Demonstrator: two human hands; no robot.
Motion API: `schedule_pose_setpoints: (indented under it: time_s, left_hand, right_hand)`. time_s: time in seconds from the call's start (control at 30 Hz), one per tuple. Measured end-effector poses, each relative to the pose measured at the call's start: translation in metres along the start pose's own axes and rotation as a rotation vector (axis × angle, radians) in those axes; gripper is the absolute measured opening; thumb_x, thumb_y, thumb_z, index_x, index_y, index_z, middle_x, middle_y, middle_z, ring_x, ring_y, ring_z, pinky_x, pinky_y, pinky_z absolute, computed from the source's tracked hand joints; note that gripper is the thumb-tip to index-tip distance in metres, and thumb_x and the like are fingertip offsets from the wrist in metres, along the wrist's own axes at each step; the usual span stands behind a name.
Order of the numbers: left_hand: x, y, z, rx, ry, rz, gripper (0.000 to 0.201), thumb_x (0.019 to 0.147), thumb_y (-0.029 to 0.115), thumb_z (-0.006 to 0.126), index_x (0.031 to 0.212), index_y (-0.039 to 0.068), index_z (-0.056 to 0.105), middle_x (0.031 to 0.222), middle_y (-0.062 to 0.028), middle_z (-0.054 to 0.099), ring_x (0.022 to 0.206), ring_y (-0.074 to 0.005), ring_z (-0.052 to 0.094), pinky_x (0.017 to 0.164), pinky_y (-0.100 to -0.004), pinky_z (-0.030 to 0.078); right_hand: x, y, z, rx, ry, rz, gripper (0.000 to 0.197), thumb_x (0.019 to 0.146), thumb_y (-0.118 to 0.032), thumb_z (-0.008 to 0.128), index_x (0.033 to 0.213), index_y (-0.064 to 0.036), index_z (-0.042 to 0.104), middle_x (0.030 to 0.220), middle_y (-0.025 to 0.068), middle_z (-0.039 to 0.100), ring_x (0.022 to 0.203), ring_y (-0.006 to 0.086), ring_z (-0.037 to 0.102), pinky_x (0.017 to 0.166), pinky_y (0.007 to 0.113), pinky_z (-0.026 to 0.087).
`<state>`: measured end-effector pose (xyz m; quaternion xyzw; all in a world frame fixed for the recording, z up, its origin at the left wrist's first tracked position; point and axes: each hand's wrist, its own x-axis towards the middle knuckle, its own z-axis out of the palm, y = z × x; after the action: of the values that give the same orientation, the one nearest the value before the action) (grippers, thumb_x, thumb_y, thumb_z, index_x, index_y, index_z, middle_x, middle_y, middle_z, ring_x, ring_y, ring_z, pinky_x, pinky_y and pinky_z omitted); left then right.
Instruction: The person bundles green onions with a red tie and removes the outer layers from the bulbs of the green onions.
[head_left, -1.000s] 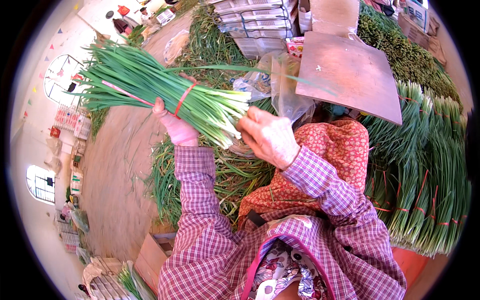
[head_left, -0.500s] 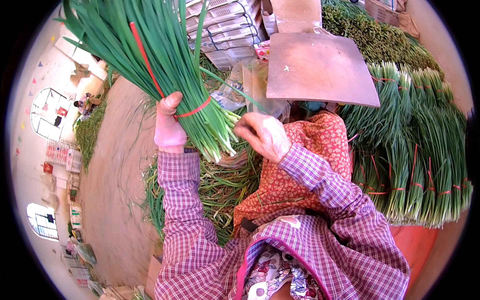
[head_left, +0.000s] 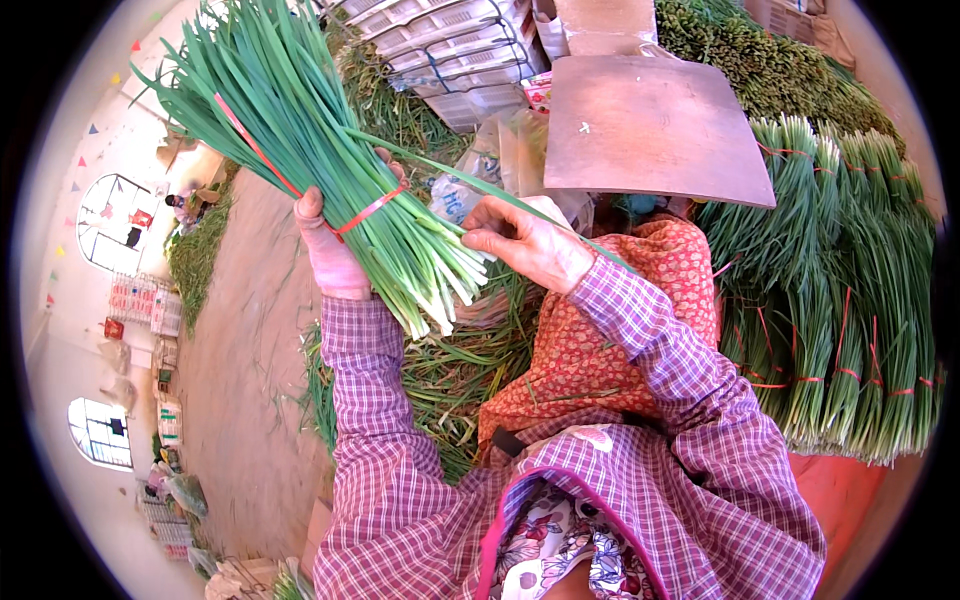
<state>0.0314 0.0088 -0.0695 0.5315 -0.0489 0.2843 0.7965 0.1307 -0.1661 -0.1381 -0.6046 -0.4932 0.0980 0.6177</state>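
Fingers of left hand [head_left: 335, 262] wrap tight round chive bunch [head_left: 330, 170], held w/ red bands [head_left: 365, 210]. Bunch now tipped steeper than a sec ago, leaves up-left, white ends [head_left: 450, 290] down by lap. Right hand [head_left: 525, 245] pinches one loose leaf [head_left: 470, 180] at the butts; looks like trimming strays. Leaves flat, glossy, limp. Tied bunches [head_left: 850, 300] stacked at right, beside bare board [head_left: 650, 130].

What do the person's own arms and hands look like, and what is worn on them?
Both arms are covered by long sleeves of purple and white checked cloth, reaching down to the wrists. The left hand and the right hand are bare: no gloves show, and I see no rings or watch.
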Motion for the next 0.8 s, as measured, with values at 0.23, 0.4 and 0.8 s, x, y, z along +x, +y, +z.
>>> schedule_pose_setpoints:
  time_s: [0.23,0.4,0.8]
  left_hand:
    - [-0.006,0.019,-0.020,0.008,0.056,0.053,0.067,0.071,0.045,0.066,0.115,-0.002,0.048,0.102,-0.0165,0.058,0.090,-0.0281,0.060,0.075,-0.0382,0.054]
    - [0.000,0.055,-0.044,0.092,0.142,0.086,0.067,0.072,0.046,0.062,0.114,-0.004,0.047,0.102,-0.0179,0.057,0.090,-0.0278,0.059,0.077,-0.0383,0.053]
    - [0.018,0.095,-0.039,0.360,0.161,-0.057,0.044,0.073,0.019,0.064,0.110,-0.003,0.054,0.096,-0.0124,0.063,0.079,-0.0214,0.064,0.072,-0.0317,0.055]
  right_hand:
    - [-0.012,0.000,-0.007,-0.108,-0.045,0.000,0.019,0.079,-0.018,0.063,0.084,0.0001,0.059,0.068,0.0109,0.059,0.058,0.0187,0.055,0.055,0.031,0.043]
    - [-0.059,0.035,-0.008,-0.203,-0.083,-0.013,0.018,0.078,-0.017,0.062,0.077,-0.0009,0.055,0.069,0.0144,0.058,0.062,0.0261,0.059,0.057,0.036,0.045]
    - [-0.060,-0.006,0.021,-0.408,-0.325,-0.150,0.016,0.082,-0.022,0.059,0.085,-0.0063,0.059,0.073,0.0101,0.058,0.066,0.0265,0.060,0.057,0.036,0.048]
